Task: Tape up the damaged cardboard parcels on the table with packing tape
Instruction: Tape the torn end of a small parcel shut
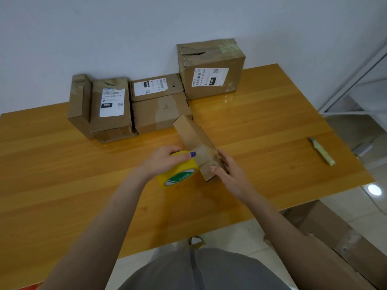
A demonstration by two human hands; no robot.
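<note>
Strip (201, 150) on box (191, 135) hard to make out; right hand (230, 174) blurred. I see left hand (165, 162) gripping roll (180, 174), box at its 2 o'clock; right hand clasps box end.

Head camera: on my head, facing forward and down
Nearness: close over the table (62, 174), wall (125, 28) beyond
</note>
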